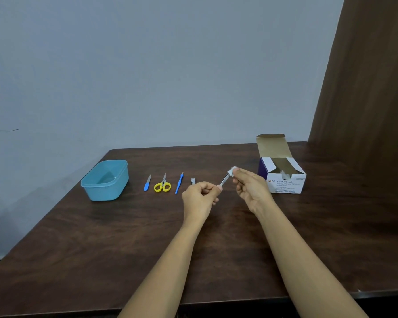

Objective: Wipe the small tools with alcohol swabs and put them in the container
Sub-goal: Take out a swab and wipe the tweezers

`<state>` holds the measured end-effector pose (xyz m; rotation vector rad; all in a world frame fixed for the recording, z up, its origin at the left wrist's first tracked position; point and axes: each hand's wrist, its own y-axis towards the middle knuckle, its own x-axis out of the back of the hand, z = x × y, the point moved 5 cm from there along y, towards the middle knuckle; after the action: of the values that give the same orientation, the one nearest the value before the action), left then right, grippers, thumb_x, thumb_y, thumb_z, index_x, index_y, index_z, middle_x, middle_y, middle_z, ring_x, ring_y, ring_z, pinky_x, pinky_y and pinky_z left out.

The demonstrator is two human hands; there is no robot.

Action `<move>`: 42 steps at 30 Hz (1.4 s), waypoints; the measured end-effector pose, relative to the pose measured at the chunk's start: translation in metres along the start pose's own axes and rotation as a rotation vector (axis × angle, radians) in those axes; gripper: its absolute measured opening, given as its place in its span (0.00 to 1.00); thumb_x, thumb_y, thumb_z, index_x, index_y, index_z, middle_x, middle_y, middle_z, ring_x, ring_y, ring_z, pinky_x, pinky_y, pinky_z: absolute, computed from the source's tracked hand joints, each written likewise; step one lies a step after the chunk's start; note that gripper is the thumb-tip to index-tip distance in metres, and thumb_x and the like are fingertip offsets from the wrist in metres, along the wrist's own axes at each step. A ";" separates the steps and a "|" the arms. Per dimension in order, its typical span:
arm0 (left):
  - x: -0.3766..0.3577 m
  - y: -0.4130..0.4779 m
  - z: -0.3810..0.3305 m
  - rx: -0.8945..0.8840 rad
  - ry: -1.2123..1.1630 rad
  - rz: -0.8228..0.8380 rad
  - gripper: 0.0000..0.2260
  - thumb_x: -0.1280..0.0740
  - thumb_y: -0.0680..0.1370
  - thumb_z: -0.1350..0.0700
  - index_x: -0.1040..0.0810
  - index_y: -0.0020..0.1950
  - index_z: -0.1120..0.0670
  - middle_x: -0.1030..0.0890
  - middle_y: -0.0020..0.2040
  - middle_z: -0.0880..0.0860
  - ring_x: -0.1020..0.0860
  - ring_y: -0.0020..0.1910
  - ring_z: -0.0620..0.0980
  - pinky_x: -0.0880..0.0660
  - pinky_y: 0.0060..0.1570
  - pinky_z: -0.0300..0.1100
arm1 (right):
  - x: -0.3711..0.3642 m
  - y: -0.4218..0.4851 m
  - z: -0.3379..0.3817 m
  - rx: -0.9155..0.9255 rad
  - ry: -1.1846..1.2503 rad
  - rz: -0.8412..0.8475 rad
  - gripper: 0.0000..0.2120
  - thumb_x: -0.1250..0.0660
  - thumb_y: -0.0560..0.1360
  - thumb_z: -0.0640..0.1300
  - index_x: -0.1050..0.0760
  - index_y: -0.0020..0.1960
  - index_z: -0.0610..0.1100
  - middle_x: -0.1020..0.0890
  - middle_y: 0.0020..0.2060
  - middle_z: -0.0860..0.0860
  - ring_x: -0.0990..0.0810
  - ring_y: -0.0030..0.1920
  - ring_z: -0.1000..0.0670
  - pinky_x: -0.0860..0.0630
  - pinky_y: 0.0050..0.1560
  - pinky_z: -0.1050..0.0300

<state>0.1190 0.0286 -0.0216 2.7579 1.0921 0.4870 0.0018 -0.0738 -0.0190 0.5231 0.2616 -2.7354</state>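
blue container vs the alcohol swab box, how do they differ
The blue container is rounded plastic; the alcohol swab box is square-edged white and purple cardboard. The container stands at the left of the table, the box at the right. The container has no lid and looks empty; the box has its flap raised. Both stand open on top.

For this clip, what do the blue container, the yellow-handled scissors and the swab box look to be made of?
Blue container: likely plastic, smooth and slightly glossy, with a moulded stepped rim.
Scissors: grey blades, probably metal; the yellow loops look like plastic.
Swab box: cardboard, printed white and purple outside, bare brown inside its raised flap.
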 end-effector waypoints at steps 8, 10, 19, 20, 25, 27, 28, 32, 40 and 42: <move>-0.003 -0.002 -0.001 -0.018 0.010 0.015 0.06 0.28 0.75 0.54 0.17 0.42 0.56 0.18 0.33 0.50 0.22 0.28 0.37 0.26 0.32 0.28 | 0.000 -0.002 0.000 0.056 -0.040 -0.088 0.03 0.30 0.73 0.41 0.18 0.46 0.43 0.23 0.30 0.51 0.28 0.32 0.56 0.31 0.34 0.63; -0.005 -0.002 -0.002 -0.029 0.027 0.028 0.05 0.28 0.75 0.54 0.17 0.43 0.56 0.19 0.33 0.50 0.23 0.27 0.36 0.27 0.31 0.26 | 0.003 -0.001 0.000 0.054 -0.030 -0.117 0.03 0.30 0.74 0.42 0.18 0.45 0.43 0.23 0.31 0.51 0.29 0.31 0.56 0.32 0.34 0.63; -0.010 -0.003 -0.005 -0.099 0.098 0.047 0.04 0.28 0.74 0.56 0.17 0.40 0.55 0.20 0.32 0.48 0.22 0.29 0.37 0.25 0.34 0.28 | 0.005 -0.001 -0.005 0.117 -0.143 -0.243 0.12 0.35 0.78 0.48 0.21 0.39 0.43 0.24 0.32 0.51 0.29 0.33 0.55 0.32 0.34 0.63; -0.009 -0.003 -0.004 -0.102 0.109 0.042 0.05 0.28 0.74 0.55 0.17 0.40 0.55 0.20 0.31 0.48 0.22 0.29 0.37 0.25 0.34 0.29 | 0.006 0.000 -0.006 0.116 -0.167 -0.248 0.12 0.35 0.78 0.48 0.20 0.40 0.43 0.23 0.32 0.51 0.29 0.33 0.55 0.32 0.35 0.63; -0.004 -0.001 0.001 -0.090 0.109 -0.002 0.05 0.28 0.74 0.56 0.17 0.39 0.55 0.21 0.29 0.46 0.23 0.27 0.37 0.27 0.33 0.28 | -0.001 0.002 -0.010 0.103 -0.167 -0.168 0.04 0.32 0.76 0.40 0.19 0.45 0.41 0.25 0.31 0.50 0.30 0.32 0.55 0.33 0.37 0.64; -0.005 -0.001 0.001 -0.094 0.112 -0.004 0.05 0.28 0.74 0.56 0.18 0.39 0.55 0.21 0.29 0.46 0.23 0.28 0.37 0.26 0.33 0.28 | -0.002 0.001 -0.010 0.092 -0.144 -0.156 0.03 0.31 0.75 0.39 0.19 0.44 0.42 0.25 0.32 0.50 0.30 0.33 0.55 0.33 0.36 0.63; -0.006 -0.001 0.000 -0.097 0.112 0.000 0.05 0.28 0.74 0.56 0.18 0.39 0.54 0.21 0.29 0.45 0.22 0.28 0.38 0.26 0.34 0.28 | -0.001 0.000 -0.009 0.080 -0.127 -0.159 0.03 0.31 0.75 0.39 0.19 0.43 0.43 0.25 0.32 0.50 0.30 0.33 0.55 0.33 0.36 0.63; -0.012 -0.002 -0.001 -0.114 0.130 0.039 0.05 0.28 0.74 0.55 0.18 0.39 0.53 0.21 0.30 0.45 0.23 0.29 0.38 0.27 0.34 0.28 | 0.006 -0.002 -0.004 0.070 -0.045 -0.242 0.05 0.30 0.74 0.41 0.20 0.39 0.43 0.23 0.32 0.50 0.30 0.34 0.54 0.33 0.36 0.61; -0.010 -0.003 0.004 -0.101 0.106 0.028 0.06 0.28 0.74 0.55 0.18 0.37 0.53 0.20 0.29 0.46 0.22 0.28 0.38 0.23 0.38 0.34 | 0.004 -0.001 -0.007 0.067 0.008 -0.183 0.05 0.30 0.75 0.41 0.19 0.43 0.40 0.24 0.32 0.49 0.30 0.32 0.55 0.34 0.33 0.62; -0.010 -0.003 0.003 -0.095 0.099 0.025 0.06 0.28 0.74 0.55 0.18 0.38 0.54 0.20 0.29 0.46 0.22 0.28 0.38 0.23 0.37 0.32 | 0.001 -0.002 -0.008 0.075 -0.037 -0.162 0.06 0.29 0.74 0.41 0.18 0.47 0.39 0.22 0.33 0.50 0.28 0.34 0.55 0.32 0.34 0.63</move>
<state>0.1118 0.0240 -0.0278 2.6938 1.0276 0.6675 0.0027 -0.0703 -0.0266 0.4902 0.2001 -2.9186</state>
